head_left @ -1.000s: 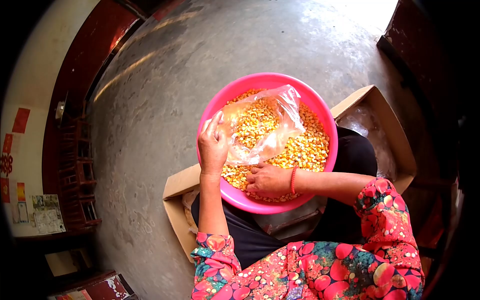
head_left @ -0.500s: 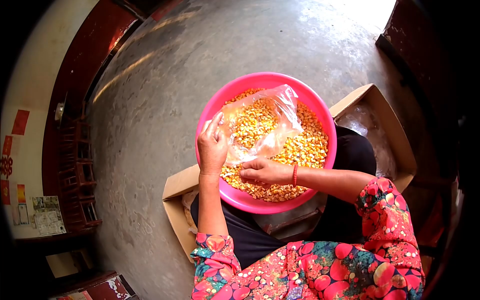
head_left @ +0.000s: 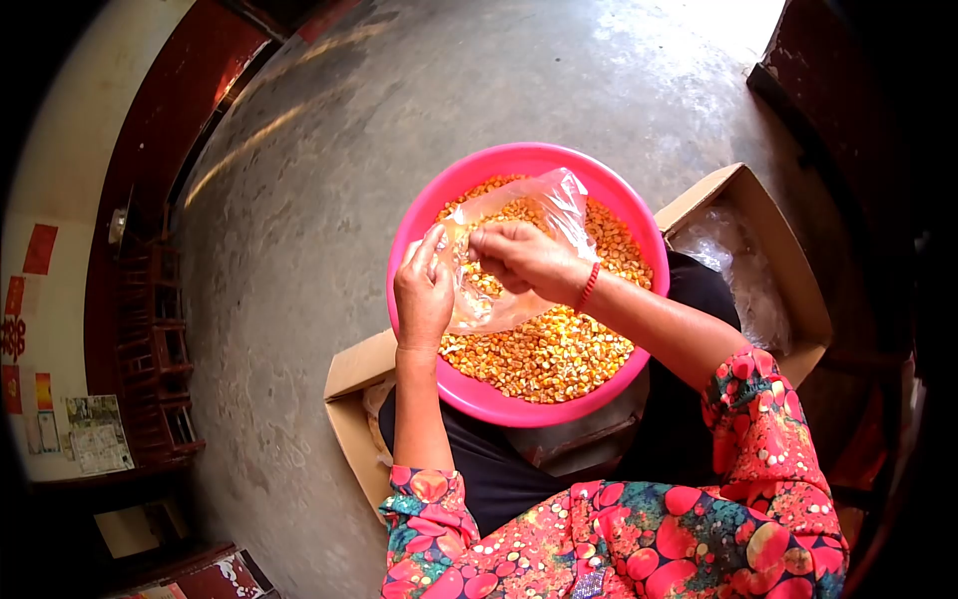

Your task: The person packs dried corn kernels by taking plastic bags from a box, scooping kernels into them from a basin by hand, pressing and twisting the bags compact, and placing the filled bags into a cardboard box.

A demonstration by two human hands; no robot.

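A pink basin rests on my lap, filled with yellow corn kernels. Over the kernels lies a clear plastic bag with its opening spread. My left hand is closed on the bag's left edge, thumb and fingers pinched. Just right of it, my right hand hovers over the bag with fingers curled and fingertips together, close to the left fingertips. Whatever is between the right fingertips is too small to make out.
An open cardboard box holding clear plastic stands to the right of the basin. Another cardboard box is at the left, beside my leg. Wooden stools line the left wall. Grey concrete floor spreads around.
My right hand has moved up from the kernels at the bag's lower edge to over the bag, near my left hand. The left hand keeps its hold on the bag.
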